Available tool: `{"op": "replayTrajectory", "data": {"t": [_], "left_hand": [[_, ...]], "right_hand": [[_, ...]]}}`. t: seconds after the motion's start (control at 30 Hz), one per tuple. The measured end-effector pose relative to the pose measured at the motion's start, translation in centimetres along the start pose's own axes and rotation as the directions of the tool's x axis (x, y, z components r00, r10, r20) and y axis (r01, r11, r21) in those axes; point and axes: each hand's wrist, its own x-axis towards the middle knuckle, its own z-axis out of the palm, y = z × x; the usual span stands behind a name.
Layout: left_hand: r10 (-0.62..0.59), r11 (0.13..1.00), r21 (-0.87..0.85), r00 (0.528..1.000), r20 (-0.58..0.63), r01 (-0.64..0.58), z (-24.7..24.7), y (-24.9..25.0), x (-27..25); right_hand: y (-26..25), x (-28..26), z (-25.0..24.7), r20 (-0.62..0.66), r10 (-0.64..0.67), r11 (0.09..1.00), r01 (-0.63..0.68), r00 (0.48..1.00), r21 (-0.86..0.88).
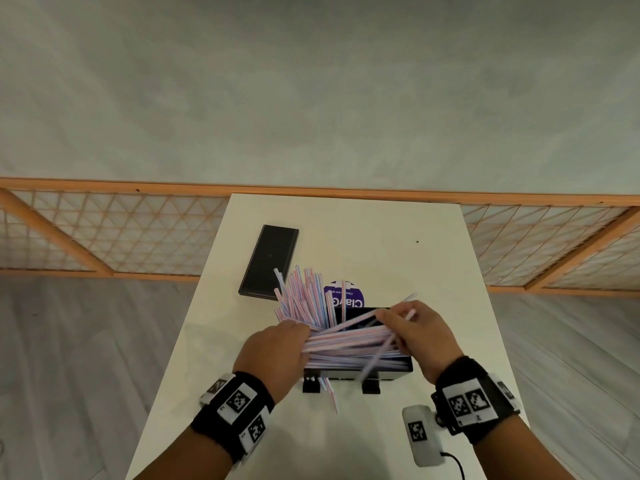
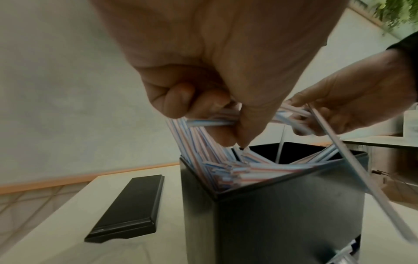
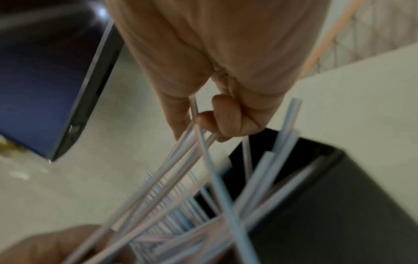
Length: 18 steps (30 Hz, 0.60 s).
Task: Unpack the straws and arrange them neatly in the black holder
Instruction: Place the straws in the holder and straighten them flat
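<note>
A black holder [image 1: 394,374] [image 2: 282,214] [image 3: 353,214] stands mid-table, holding many pink-and-blue striped straws [image 1: 349,344] [image 2: 228,171] [image 3: 181,205]. Some lie across its opening; others fan upward behind its left end [image 1: 304,296]. My left hand [image 1: 298,332] [image 2: 214,114] grips a bundle of straws over the holder's left end. My right hand [image 1: 391,323] [image 3: 199,123] pinches a few straws above the right end. One held straw [image 2: 361,171] slants down outside the front wall. A loose straw [image 1: 330,393] lies in front of the holder.
A flat black lid [image 1: 268,261] [image 2: 128,207] lies at the back left of the white table [image 1: 433,271]. A purple round label [image 1: 343,296] shows just behind the holder. A white tagged device [image 1: 420,434] with a cable sits near my right wrist.
</note>
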Motion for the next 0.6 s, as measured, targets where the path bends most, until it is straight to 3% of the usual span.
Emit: {"op": "replayTrajectory", "data": {"t": [0.07,0.13,0.3,0.6], "left_hand": [[-0.022,1.000,0.007,1.000,0.015,0.021,0.0,-0.5,0.2],[-0.021,1.000,0.016,0.999,0.028,0.021,0.0,-0.5,0.3],[-0.011,0.999,0.038,0.999,0.047,0.010,0.1,0.2,0.9],[-0.004,1.000,0.007,0.998,-0.057,0.005,1.0,-0.2,0.2]], "right_hand": [[0.6,0.2,0.1,-0.067,-0.050,0.983,0.038,0.996,-0.181],[1.0,0.3,0.6,-0.067,-0.069,0.968,0.050,0.995,-0.245],[-0.1,0.2,1.3,-0.049,-0.021,1.000,0.021,0.999,0.000],[0.2,0.4,-0.9,-0.151,-0.024,1.000,0.026,0.988,0.010]]}}
